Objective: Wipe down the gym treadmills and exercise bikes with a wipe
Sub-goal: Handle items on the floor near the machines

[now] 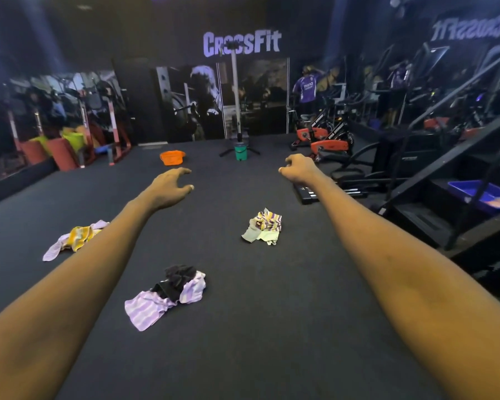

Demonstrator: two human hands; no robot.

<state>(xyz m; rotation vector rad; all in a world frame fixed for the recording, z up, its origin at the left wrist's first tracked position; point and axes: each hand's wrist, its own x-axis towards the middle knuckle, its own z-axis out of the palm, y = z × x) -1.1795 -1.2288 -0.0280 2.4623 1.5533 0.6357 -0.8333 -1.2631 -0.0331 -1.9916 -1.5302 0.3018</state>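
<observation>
**Fingers [182, 170] of both hands hang empty over the gym floor [243, 356]**

Both bare arms reach forward above the dark floor. The left hand [168, 187] has its fingers slightly spread and loosely bent, with the thumb apart, and it holds nothing. The right hand [299, 170] has its fingers curled downward and is also empty. Neither hand touches anything.

At the right edge stands a black stepped machine [445, 180] with a blue tray [468, 192] on one of its steps. Beyond the right hand, towards the far wall, are the red-and-black exercise bikes [326, 140], well apart from the fingers. A tall stand [236, 90] rises at the far middle of the floor. A green bucket [240, 153] sits at its foot and an orange basin [172, 157] lies to its left.

Three cloths lie on the floor, all nearer the camera than the hands. The purple-striped cloth [150, 308], with a black piece on top, lies between the two forearms and closest to the camera. The yellow-and-lilac cloth [75, 238] is partly hidden behind the left forearm. The small bundled cloth [263, 228] in yellow, purple and grey lies between the arms, nearer the right one. All three cloths are well apart from the fingers.
</observation>
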